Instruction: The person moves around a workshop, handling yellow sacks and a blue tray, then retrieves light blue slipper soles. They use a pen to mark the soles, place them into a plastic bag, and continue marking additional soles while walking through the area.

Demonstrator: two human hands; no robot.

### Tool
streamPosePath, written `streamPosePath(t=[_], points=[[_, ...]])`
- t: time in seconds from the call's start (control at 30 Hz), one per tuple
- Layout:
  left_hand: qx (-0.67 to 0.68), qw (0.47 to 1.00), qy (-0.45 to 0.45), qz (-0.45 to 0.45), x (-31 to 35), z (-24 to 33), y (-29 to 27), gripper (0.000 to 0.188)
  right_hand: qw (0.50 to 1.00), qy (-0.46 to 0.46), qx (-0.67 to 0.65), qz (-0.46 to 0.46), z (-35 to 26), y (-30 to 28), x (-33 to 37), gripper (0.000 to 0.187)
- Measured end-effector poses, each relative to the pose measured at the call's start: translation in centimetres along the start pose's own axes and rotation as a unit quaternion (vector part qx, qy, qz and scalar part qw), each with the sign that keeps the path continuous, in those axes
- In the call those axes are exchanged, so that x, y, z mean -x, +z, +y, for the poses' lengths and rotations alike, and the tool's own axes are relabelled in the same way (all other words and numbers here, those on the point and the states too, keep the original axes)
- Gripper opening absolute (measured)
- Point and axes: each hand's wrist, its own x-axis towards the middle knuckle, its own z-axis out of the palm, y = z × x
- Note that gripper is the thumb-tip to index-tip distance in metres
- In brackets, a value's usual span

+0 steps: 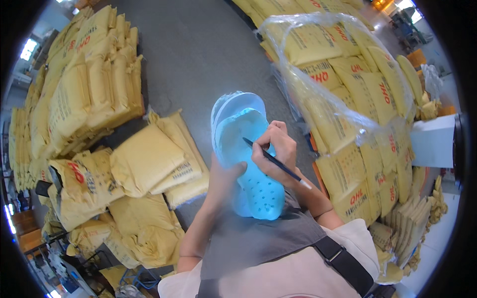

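A light blue foam clog (pixel 262 193) with holes in its upper is held in front of my apron, its heel end pointing away from me. Behind its heel show more pale blue rounded edges, apparently another piece stacked under it. My left hand (pixel 226 174) grips the clog from the left side, thumb lying over its edge. In my right hand (pixel 278 149) is a slim black pen (pixel 272 160) with a white end. Its dark tip points into the clog's open footbed; whether it touches the foam I cannot tell.
Stacks of yellow sacks rise at the left (pixel 89 84) and right (pixel 362 79), the right one partly under clear plastic wrap (pixel 318 89). Loose, rumpled sacks (pixel 144 159) lie at the near left. Grey floor (pixel 194 49) runs between the stacks. A white box-like object (pixel 432 141) stands far right.
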Motion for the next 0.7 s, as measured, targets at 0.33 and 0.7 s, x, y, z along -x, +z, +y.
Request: streamPosePath(t=[0.33,0.7], points=[[-0.011,0.991,0.098,0.086,-26.4,17.5,-6.2,0.067,0.994,-0.074,-0.051,-0.058,15.1,13.1,-29.8,0.018],[0.001,0.994,0.105,0.029,-61.3,38.6,-19.0,0.067,0.997,-0.054,-0.021,-0.050,32.8,32.2,-62.6,0.017]])
